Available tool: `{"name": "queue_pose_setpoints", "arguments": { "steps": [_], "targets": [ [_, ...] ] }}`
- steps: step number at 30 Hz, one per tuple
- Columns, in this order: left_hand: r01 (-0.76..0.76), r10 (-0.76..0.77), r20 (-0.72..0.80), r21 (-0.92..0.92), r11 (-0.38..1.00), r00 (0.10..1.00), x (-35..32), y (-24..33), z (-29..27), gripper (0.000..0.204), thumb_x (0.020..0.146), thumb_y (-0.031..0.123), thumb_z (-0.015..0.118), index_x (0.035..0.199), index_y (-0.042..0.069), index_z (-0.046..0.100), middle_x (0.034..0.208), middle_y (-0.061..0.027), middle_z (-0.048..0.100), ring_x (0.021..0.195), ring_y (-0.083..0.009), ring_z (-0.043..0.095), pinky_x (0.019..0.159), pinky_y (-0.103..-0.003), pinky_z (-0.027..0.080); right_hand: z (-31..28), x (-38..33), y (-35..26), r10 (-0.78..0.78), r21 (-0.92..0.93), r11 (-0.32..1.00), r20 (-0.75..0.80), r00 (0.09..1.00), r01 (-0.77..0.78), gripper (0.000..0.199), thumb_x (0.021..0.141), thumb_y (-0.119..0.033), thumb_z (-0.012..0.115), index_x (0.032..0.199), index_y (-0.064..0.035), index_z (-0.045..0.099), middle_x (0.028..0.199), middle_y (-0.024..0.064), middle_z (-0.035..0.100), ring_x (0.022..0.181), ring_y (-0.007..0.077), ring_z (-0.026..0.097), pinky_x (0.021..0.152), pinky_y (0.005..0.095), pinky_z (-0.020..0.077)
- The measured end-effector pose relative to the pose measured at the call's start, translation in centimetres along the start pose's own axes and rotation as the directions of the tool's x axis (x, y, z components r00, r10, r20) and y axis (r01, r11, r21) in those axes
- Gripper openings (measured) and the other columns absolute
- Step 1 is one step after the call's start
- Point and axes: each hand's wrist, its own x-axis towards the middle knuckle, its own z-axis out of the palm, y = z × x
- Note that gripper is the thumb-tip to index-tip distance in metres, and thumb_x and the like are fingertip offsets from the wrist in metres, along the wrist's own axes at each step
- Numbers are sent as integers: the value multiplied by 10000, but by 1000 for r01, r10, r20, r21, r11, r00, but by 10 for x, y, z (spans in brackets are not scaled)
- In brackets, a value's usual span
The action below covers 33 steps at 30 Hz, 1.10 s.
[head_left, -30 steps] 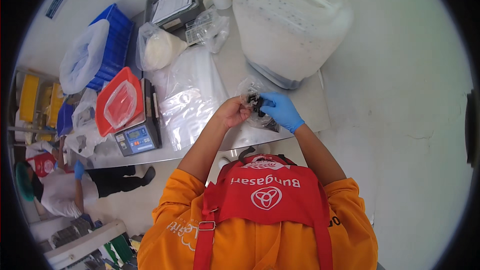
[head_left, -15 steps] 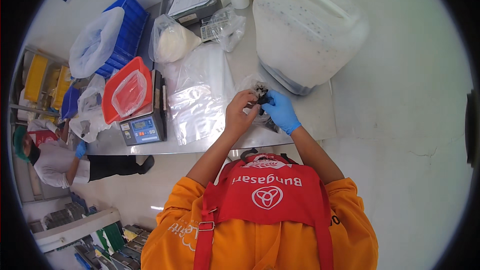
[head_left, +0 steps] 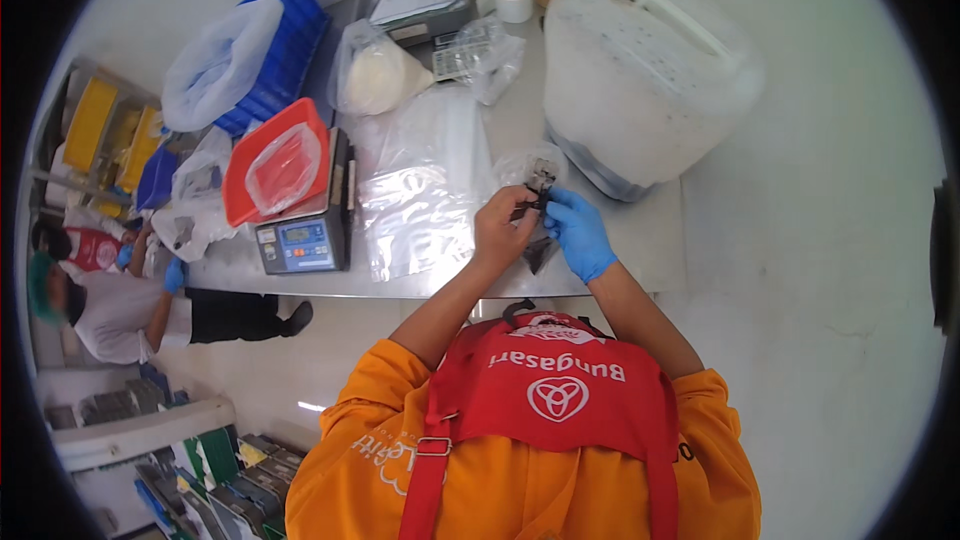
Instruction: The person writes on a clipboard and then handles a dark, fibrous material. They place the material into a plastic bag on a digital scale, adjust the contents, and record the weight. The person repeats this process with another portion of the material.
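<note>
- Both hands sit a little lower over the surface (head_left: 640, 230) than before.
- Left hand (head_left: 503, 230) and blue-gloved right hand (head_left: 578, 232) together pinch a small dark piece (head_left: 532, 206).

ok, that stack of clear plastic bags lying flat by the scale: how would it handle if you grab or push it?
The clear plastic bags look thin and wrinkled, so probably floppy, sagging if lifted by one edge. Their glossy film on the smooth steel table suggests they slide easily when pushed, perhaps fanning apart. Likely very light.
</note>
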Motion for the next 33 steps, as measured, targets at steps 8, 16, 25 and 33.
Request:
{"name": "queue_pose_setpoints", "arguments": {
  "steps": [8, 16, 25, 33],
  "targets": [
    [69, -67, 29, -48, 996, 997, 4, 6, -11, 214, 799, -51, 682, 1002, -12, 628, 998, -110, 657, 885, -172, 693, 740, -294, 592, -1, 15, -7, 142, 113, 980, 187, 972, -165, 239, 866, -7, 540, 1097, -9, 601, 841, 39, 600, 665, 106, 537, 552, 240, 425],
    [-342, 320, 122, 324, 882, 940, 18, 5, -27, 222, 755, -21, 688, 972, 0, 645, 925, -138, 674, 769, -232, 708, 673, -314, 574, 8, 30, -4, -121, -329, 931, 128, 984, 157, 191, 831, -19, 563, 1022, -7, 574, 861, 64, 585, 734, 135, 576, 615, 289, 480],
    [128, -121, -129, 50, 990, 984, 4, 0, -11, 173, 749, 10, 684, 913, -6, 634, 820, -94, 647, 680, -161, 653, 621, -281, 517, 13, -3, -4, -414, -632, 651, 169, 894, 421, 238, 814, -67, 725, 984, -29, 562, 766, 40, 603, 668, 124, 567, 656, 284, 506],
    [14, -8, -78, 82, 997, 997, -1, 8, -6, 186, 733, -4, 703, 902, -8, 624, 831, -80, 638, 640, -129, 621, 596, -252, 506, 28, -16, 5, -614, -684, 535, 89, 784, 496, 277, 783, -27, 711, 999, -48, 538, 794, 74, 626, 708, 172, 622, 660, 330, 516]
  ]
}}
